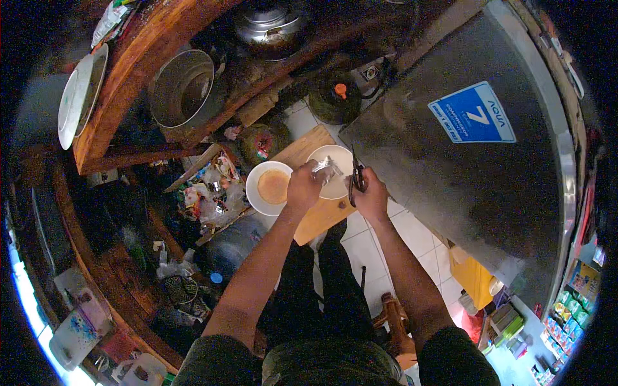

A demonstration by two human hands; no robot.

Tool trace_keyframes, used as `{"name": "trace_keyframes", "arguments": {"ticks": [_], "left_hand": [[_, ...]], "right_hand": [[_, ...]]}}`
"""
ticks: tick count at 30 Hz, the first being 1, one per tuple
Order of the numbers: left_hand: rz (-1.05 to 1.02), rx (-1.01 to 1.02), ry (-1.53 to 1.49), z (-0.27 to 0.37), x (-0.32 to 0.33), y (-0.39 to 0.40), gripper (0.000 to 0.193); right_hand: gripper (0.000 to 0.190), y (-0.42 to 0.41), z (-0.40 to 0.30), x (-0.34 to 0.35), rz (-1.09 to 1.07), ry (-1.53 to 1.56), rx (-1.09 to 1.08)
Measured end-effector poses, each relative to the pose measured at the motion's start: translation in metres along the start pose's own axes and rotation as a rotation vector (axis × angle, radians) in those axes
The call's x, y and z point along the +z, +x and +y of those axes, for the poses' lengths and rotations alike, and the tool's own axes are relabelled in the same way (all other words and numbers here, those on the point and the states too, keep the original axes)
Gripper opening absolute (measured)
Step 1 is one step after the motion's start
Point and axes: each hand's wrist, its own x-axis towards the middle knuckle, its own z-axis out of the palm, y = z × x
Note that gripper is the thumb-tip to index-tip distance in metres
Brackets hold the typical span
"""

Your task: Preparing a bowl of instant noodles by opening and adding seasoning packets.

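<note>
My left hand [304, 188] grips a small silvery sachet [324, 169] over a pale bowl [338, 189]. Scissors [356, 176] with dark handles are in my right hand [371, 195], their blades pointing away from me at the bowl's right rim. Left of my left hand is a white bowl [256, 179] with a round, light-brown food or liquid [273, 186] in it; which of these it is I cannot tell. Both bowls rest on a wooden board [314, 224], partly hidden by my hands.
An open box of crumpled wrappers and plastic [212, 193] lies to the left. Gas cylinders [335, 96] stand beyond the board. A large grey panel with a blue sticker [473, 113] borders the right side. A metal pot [181, 89] sits at the upper left.
</note>
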Motion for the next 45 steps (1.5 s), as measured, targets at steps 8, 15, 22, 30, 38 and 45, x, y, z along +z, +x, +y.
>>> {"name": "trace_keyframes", "arguments": {"ticks": [8,15,22,30,38,45], "left_hand": [[0.163,-0.027,-0.318,-0.058,0.028,-0.012,0.025],[0.089,-0.134,-0.247,0.002,0.018,-0.015,0.017],[0.123,-0.243,-0.615,-0.004,0.028,-0.014,0.015],[0.044,-0.463,-0.897,0.012,-0.025,-0.065,0.020],[0.428,-0.545,-1.037,-0.050,-0.103,-0.153,0.021],[0.669,-0.723,-1.020,-0.197,-0.084,-0.116,0.009]], "right_hand": [[0.026,-0.020,0.030,0.009,-0.033,0.153,-0.064],[0.023,-0.027,0.067,-0.004,-0.076,0.125,-0.008],[0.027,-0.031,0.048,-0.008,-0.061,0.163,-0.032],[0.029,-0.044,0.050,-0.009,-0.127,0.257,-0.143],[0.025,-0.056,-0.025,-0.008,-0.283,0.494,0.045],[0.021,-0.028,-0.030,-0.027,-0.158,0.395,-0.017]]}}
